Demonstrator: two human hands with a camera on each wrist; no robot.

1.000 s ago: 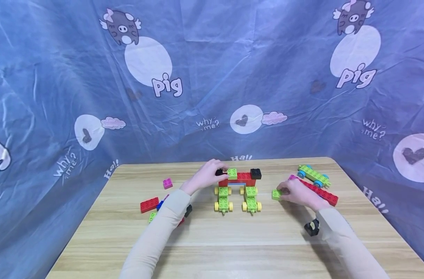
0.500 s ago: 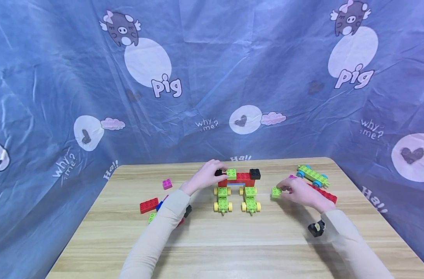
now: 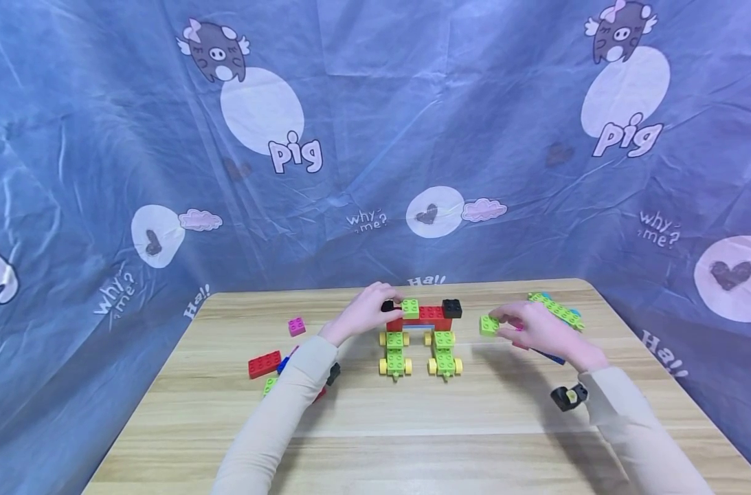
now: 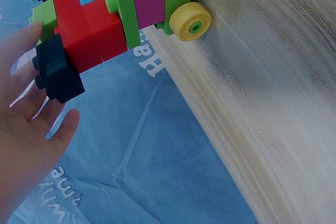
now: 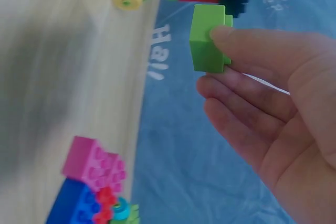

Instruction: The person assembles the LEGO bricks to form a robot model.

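Observation:
My left hand reaches to the top of a brick structure, a red beam with a black brick on its right end. Thumb and index finger pinch a green brick on that beam. In the left wrist view, the other fingers lie behind another black brick. Two green wheeled bases with yellow wheels support the beam. Off to the right, above the table, my right hand pinches a second green brick between thumb and fingers, apart from the structure.
Behind the right hand lie a green wheeled base and pink and blue bricks. Left on the table are a pink brick, a red brick and several bricks partly under the left sleeve. A blue printed cloth hangs behind.
My right hand has lifted the green brick off low near the table, moving it upward and slightly farther back. The left hand and the structure stay in place.

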